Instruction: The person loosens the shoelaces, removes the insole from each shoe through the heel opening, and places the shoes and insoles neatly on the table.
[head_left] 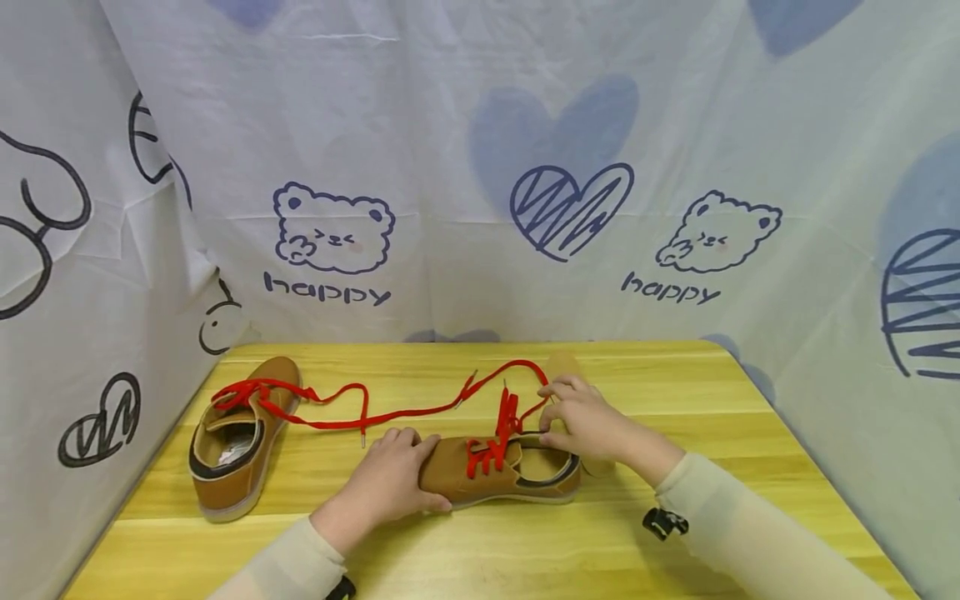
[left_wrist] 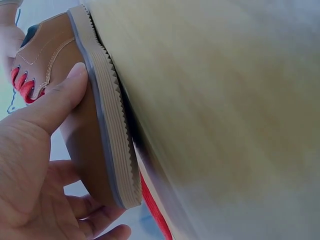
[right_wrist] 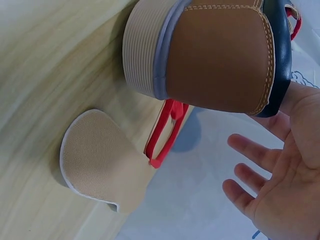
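A brown shoe (head_left: 457, 471) with a pale sole lies lengthwise across the table, its toe to the left and its opening uppermost. My left hand (head_left: 393, 475) grips its toe; in the left wrist view the thumb (left_wrist: 72, 87) presses the near side while the fingers reach round the far side. At the heel, my right hand (head_left: 588, 417) holds the dark collar (right_wrist: 280, 60) between thumb and index finger, its other fingers spread loosely. Red laces (head_left: 506, 417) are threaded through the eyelets, and their loose ends stand up behind the tongue.
A second brown shoe (head_left: 247, 450) stands at the left with a red lace (head_left: 405, 414) trailing across the table to the right. Under my right forearm lies a beige insole (right_wrist: 100, 155). Printed white cloth (head_left: 450, 250) hangs behind and beside the wooden table (head_left: 705, 417).
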